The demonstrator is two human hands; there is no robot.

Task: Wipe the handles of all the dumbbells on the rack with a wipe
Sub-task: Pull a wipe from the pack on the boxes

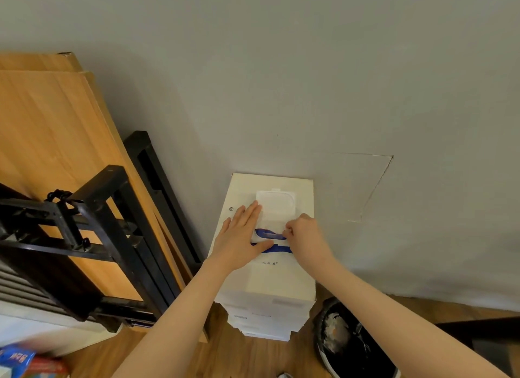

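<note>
White wipes pack (274, 209), its blue print unreadable, lies under my flat left hand (239, 238) while my right hand (305, 234) pinches at its opening.

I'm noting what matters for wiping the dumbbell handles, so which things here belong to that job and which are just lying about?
For the job:
- wipes pack, lid open
- left hand pressing the pack
- right hand pinching at its opening

Lying about:
- white boxes
- wooden boards
- black metal frame
- bin
</note>
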